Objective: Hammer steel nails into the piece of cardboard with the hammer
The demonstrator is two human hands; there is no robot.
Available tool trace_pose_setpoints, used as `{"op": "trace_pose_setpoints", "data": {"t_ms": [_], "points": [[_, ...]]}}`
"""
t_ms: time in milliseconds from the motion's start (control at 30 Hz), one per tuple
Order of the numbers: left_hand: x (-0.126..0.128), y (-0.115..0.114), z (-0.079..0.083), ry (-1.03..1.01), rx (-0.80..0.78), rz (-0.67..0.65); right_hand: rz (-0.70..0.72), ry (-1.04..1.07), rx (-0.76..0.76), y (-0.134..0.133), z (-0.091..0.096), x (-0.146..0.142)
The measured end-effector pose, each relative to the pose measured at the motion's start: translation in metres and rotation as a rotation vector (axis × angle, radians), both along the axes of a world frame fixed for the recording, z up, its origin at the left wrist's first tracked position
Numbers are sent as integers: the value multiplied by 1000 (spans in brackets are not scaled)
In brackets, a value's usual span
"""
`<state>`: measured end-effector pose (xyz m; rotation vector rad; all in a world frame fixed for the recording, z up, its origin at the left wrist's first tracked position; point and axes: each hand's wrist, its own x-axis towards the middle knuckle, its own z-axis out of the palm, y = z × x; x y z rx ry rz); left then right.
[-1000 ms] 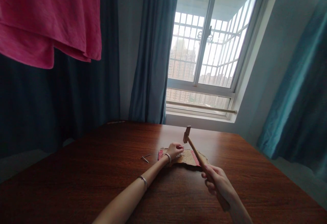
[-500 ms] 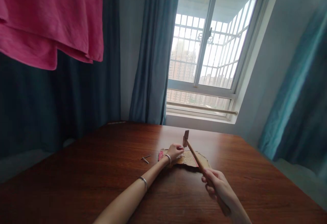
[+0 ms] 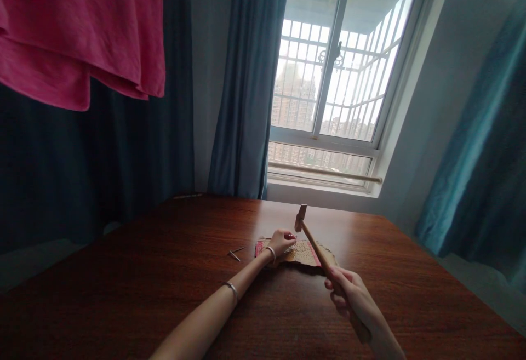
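Observation:
A hammer [image 3: 312, 242] with a wooden handle is gripped in my right hand [image 3: 351, 297], fingers wrapped low on the handle. Its head hangs in the air just above my left hand [image 3: 282, 242]. Between the thumb and fingers of that left hand a thin, upright metal nail shows [image 3: 296, 238]; its tip is too small to make out. Beneath lies a flat, tan piece [image 3: 308, 255] dotted with many small holes, with pink areas and a ragged near edge. My left hand rests over its left part and hides some of it.
Loose metal nails [image 3: 235, 255] lie crossed to the left of the dotted piece on the brown wooden table [image 3: 164, 283]. A pink cloth [image 3: 102, 31] hangs at upper left before dark curtains [image 3: 246, 102]. A barred window [image 3: 324, 86] is behind the table.
The hammer head has risen slightly and tilted, away from the top of the nail. My left hand stays in the same place over the dotted piece.

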<state>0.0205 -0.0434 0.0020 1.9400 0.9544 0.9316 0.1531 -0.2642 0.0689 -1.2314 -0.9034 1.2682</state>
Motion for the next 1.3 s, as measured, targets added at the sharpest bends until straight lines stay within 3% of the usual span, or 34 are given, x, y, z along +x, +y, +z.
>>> {"op": "trace_pose_setpoints", "data": {"t_ms": [567, 867, 1300], "points": [[2, 7, -9, 49, 93, 7, -8, 0, -13, -2, 6, -3], [0, 4, -3, 68, 76, 10, -20, -19, -1, 3, -4, -1], [-2, 7, -4, 48, 36, -21, 7, -48, 14, 3, -1, 0]]}}
